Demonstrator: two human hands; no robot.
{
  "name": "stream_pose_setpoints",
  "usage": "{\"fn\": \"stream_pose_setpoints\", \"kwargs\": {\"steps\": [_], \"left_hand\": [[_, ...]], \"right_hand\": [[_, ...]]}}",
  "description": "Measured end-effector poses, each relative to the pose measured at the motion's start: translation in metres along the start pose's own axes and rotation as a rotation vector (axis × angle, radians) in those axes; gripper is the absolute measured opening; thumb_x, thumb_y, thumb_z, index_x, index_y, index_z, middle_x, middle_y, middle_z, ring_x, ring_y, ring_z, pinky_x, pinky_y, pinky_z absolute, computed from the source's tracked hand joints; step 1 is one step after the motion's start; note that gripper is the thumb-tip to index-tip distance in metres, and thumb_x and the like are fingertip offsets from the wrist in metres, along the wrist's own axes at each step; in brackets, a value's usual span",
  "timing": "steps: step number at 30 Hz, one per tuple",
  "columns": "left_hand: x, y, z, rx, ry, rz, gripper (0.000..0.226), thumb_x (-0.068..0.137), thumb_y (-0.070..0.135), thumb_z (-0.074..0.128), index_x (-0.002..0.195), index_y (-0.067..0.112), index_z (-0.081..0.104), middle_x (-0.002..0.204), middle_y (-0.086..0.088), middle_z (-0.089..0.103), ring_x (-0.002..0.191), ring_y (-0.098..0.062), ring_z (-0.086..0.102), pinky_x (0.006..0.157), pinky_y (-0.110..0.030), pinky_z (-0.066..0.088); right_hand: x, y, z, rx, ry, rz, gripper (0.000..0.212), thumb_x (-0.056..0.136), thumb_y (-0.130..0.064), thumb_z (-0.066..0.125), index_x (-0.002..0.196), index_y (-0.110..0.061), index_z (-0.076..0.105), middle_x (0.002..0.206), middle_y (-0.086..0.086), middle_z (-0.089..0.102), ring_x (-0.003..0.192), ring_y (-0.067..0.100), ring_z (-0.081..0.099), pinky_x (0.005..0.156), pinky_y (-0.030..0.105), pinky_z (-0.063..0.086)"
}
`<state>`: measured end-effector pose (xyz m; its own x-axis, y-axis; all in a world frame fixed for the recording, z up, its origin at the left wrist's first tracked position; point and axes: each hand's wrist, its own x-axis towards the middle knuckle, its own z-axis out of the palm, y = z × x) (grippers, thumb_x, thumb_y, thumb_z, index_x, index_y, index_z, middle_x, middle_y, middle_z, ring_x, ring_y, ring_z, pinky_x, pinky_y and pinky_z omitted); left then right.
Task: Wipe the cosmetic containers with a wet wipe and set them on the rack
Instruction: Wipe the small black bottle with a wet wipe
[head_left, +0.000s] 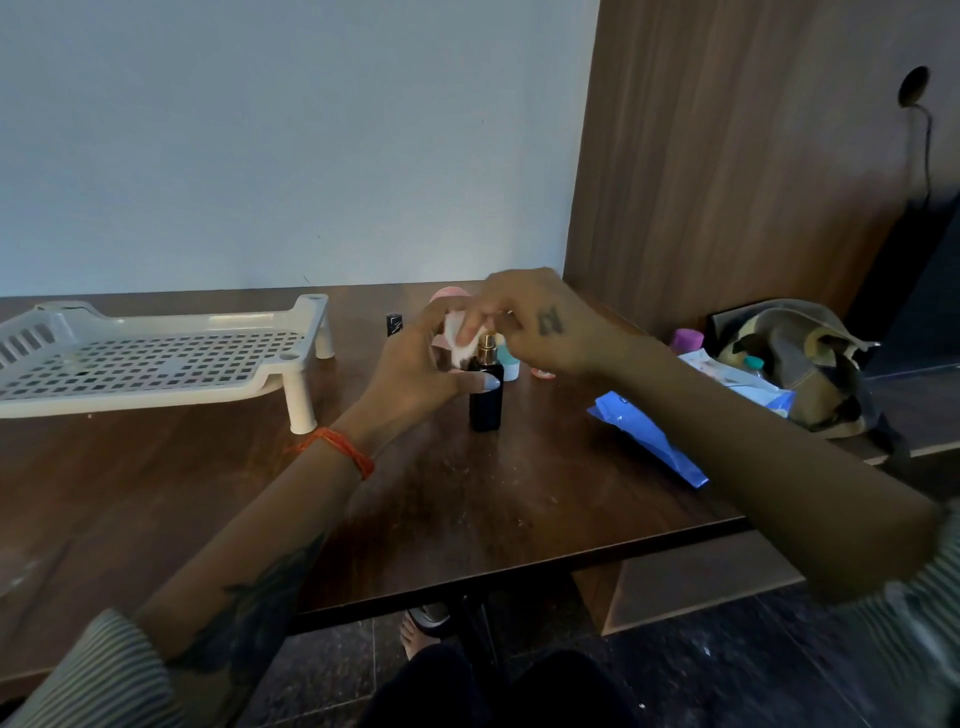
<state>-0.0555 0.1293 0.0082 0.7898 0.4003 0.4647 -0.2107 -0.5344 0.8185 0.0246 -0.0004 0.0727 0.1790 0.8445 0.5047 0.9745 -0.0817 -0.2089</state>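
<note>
Dark wood makes up the surface (467, 509), which runs back to a pale wall on the left and a brown panelled wall on the right. Near its middle a black square bottle (486, 397) with a gold pump neck stands upright. Both hands meet just above it. The left hand (415, 374) comes up from below with its fingers (431, 325) curled upward and the thumb stretched out flat toward the bottle's shoulder; they pinch one side of a small white wet wipe (460, 340). The right hand (540, 322) reaches in from the right, palm down, and its fingers (475, 327) bend down onto the same wipe from above, nipping it. The wipe hangs bunched between the two hands, just beside the gold neck; whether it touches the bottle cannot be told through the blur.

On the left the white plastic rack (156, 358) with a perforated top stands on short legs, well apart from the bottle. Behind the hands sit a small black container (394, 323), a pink container (448, 296) partly hidden, and a white and teal bottle (510, 366) just beside the black one. A blue wipes packet (649, 441) lies to the right under the right forearm. Farther right are a purple-capped container (687, 340) and an open pouch (800, 364).
</note>
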Motion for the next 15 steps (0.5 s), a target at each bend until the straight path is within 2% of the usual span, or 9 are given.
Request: {"fn": "stream_pose_setpoints", "kwargs": {"steps": [2,4,5,7,9,12,14,15], "left_hand": [[-0.001,-0.001,-0.001,0.052,0.006,0.031,0.076,0.058,0.016,0.087,0.124,0.018,0.049,0.113,-0.005,0.062,0.101,-0.024,0.061,0.086,-0.037,0.054],[-0.001,0.0,0.0,0.082,0.015,0.045,0.071,0.064,0.013,0.083,0.126,0.017,0.048,0.113,-0.002,0.06,0.102,-0.021,0.059,0.083,-0.028,0.053],[-0.001,0.001,0.0,0.089,0.015,0.05,0.07,0.065,0.012,0.082,0.126,0.017,0.048,0.113,-0.001,0.058,0.101,-0.021,0.058,0.081,-0.026,0.053],[-0.001,0.002,0.0,0.068,0.008,0.043,0.07,0.065,0.009,0.082,0.126,0.018,0.048,0.111,-0.001,0.058,0.097,-0.022,0.061,0.082,-0.031,0.055],[-0.002,0.003,0.0,0.04,-0.001,0.037,0.073,0.064,0.007,0.082,0.127,0.019,0.047,0.111,-0.005,0.059,0.089,-0.022,0.065,0.082,-0.035,0.056],[-0.001,0.003,0.0,0.058,-0.01,0.04,0.076,0.064,0.007,0.082,0.13,0.021,0.045,0.108,-0.001,0.056,0.079,-0.018,0.066,0.079,-0.031,0.056],[-0.001,0.003,0.0,0.052,-0.002,0.041,0.076,0.064,0.006,0.082,0.129,0.019,0.046,0.1,0.005,0.055,0.073,-0.015,0.063,0.077,-0.031,0.056],[-0.001,0.004,0.001,0.052,0.005,0.038,0.076,0.063,0.005,0.082,0.129,0.018,0.046,0.098,0.006,0.055,0.07,-0.014,0.061,0.076,-0.031,0.056]], "right_hand": [[0.009,-0.009,-0.006,-0.029,-0.252,0.091,0.038,0.078,0.01,0.045,0.092,-0.011,0.074,0.074,-0.008,0.054,0.061,0.0,0.046,0.054,0.007,0.033],[0.017,-0.01,-0.011,-0.022,-0.338,0.155,0.045,0.078,0.015,0.042,0.095,-0.012,0.073,0.068,-0.013,0.051,0.056,-0.004,0.046,0.049,0.006,0.034],[0.019,-0.009,-0.012,-0.008,-0.345,0.188,0.046,0.078,0.015,0.04,0.097,-0.013,0.073,0.074,-0.011,0.056,0.058,-0.004,0.047,0.048,0.005,0.035],[0.017,-0.006,-0.013,0.008,-0.283,0.237,0.047,0.079,0.015,0.04,0.099,-0.013,0.072,0.092,-0.002,0.063,0.074,0.003,0.054,0.053,0.005,0.037],[0.01,-0.001,-0.013,0.049,-0.192,0.303,0.046,0.079,0.014,0.042,0.1,-0.015,0.071,0.098,-0.002,0.062,0.089,0.014,0.06,0.061,0.009,0.043],[-0.005,0.008,-0.01,0.261,-0.03,0.45,0.039,0.081,0.012,0.047,0.1,-0.012,0.071,0.102,0.002,0.065,0.083,0.015,0.064,0.066,0.019,0.054],[-0.017,0.013,-0.004,0.478,0.179,0.599,0.037,0.082,0.012,0.047,0.103,-0.007,0.07,0.104,0.006,0.067,0.072,0.013,0.066,0.064,0.015,0.055],[-0.022,0.016,0.001,0.409,0.276,0.611,0.035,0.082,0.01,0.049,0.104,-0.007,0.07,0.101,0.007,0.067,0.069,0.013,0.064,0.063,0.01,0.052]]}}
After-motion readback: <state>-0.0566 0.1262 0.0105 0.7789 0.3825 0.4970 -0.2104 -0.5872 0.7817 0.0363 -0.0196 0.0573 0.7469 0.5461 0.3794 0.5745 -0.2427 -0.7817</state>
